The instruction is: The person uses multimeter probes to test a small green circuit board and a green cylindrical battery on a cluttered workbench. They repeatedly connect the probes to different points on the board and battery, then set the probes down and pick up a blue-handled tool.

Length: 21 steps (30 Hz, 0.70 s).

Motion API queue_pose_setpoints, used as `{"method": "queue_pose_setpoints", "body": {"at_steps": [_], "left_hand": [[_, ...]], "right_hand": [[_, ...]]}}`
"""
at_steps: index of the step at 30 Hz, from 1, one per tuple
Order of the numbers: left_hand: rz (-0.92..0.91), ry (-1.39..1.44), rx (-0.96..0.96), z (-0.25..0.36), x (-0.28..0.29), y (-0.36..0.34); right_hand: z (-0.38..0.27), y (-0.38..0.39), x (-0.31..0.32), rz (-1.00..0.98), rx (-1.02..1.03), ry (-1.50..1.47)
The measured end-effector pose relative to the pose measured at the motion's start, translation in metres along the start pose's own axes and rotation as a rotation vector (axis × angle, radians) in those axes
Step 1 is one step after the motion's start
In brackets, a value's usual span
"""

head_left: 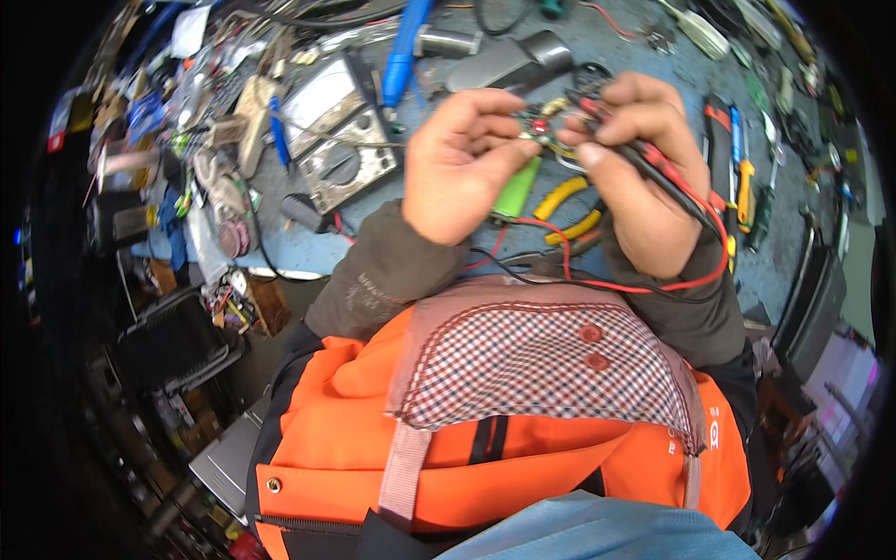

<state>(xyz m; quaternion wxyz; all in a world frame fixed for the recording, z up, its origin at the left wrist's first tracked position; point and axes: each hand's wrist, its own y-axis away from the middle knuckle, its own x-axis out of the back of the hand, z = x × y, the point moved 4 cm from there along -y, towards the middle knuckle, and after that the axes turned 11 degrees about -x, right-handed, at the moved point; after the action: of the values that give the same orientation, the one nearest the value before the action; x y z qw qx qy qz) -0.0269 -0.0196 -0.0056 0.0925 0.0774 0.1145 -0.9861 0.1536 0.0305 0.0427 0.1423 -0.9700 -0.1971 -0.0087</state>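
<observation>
My left hand (462, 163) is closed, thumb and forefinger pinching a small electronic part (539, 128) with a red piece and wires; its exact shape is unclear. A flat green block (516, 187) sits just below that part. My right hand (644, 173) grips red and black test probes (653, 161), their front ends near the small part; the tips are too small to make out. Red and black leads (644, 285) loop below both hands. Yellow-handled pliers (560, 198) lie between my wrists. A worn meter with a dial (338, 164) lies left of my left hand.
The blue worktop (700, 47) holds a blue cylindrical tool (404, 51), a dark grey housing (509, 65), screwdrivers (747, 191) at the right and cluttered wires and parts at the left. A black chair (173, 341) stands below the worktop's left edge.
</observation>
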Motion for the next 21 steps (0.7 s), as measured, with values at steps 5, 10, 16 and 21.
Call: {"method": "queue_pose_setpoints", "body": {"at_steps": [5,10,16,21], "left_hand": [[-0.014,-0.024,0.015,0.004,-0.002,-0.001],[-0.020,-0.042,0.008,0.003,-0.001,-0.001],[0.010,0.011,0.045,0.003,-0.002,-0.001],[0.003,0.039,0.050,0.002,-0.001,-0.004]], "right_hand": [[-0.002,-0.004,0.009,-0.017,-0.052,-0.046],[-0.003,-0.002,0.011,0.056,-0.396,-0.171],[0.002,-0.003,0.005,-0.035,-0.430,-0.271],[0.003,-0.002,0.009,-0.020,-0.314,-0.177]]}}
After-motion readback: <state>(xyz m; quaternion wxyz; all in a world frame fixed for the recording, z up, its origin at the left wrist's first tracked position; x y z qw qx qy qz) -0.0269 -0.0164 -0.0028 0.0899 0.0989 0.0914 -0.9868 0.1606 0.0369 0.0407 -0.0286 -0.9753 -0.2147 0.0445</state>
